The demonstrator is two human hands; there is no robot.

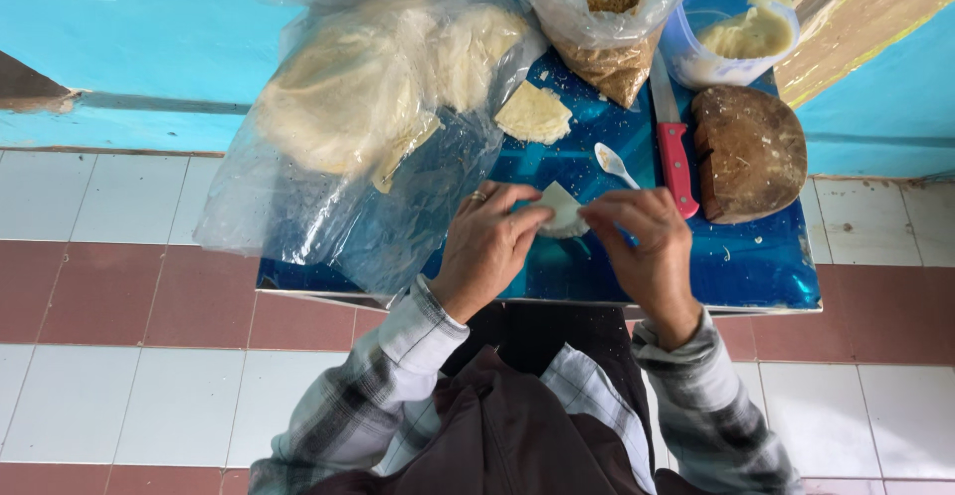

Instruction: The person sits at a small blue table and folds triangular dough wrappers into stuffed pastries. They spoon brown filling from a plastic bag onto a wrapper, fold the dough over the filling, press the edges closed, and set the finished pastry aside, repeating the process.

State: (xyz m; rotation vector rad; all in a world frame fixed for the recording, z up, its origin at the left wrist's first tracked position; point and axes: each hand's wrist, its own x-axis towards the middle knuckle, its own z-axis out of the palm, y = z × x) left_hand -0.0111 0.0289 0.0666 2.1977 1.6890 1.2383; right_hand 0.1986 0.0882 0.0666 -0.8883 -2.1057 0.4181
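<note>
Pinching from both sides, the left hand and the right hand are closed together on a small pale folded wrapper at the centre of the frame, fingertips gripping its left and right edges while it sits low over the blue table top. The step in hand looks like folding or sealing this piece, and any further pressing calls for an even grip so the thin sheet does not tear. Just above the wrapper lies a small white plastic spoon, and to its right a knife with a red handle points up the frame, close beside the right hand's knuckles. Right of the knife sits a brown, rough half-round block, near the table's right edge. Above centre, another folded pale piece rests on the table. In the upper left, a large clear plastic bag of flat pale wrappers spreads over the table's left edge and hangs past it. At the top centre stands an open bag of brown crumbly filling with a pale spoon in it, and at the upper right a clear tub of pale paste. Open room is scant: bare table shows mainly right of and below the right hand, and the near edge runs right under both wrists
</note>
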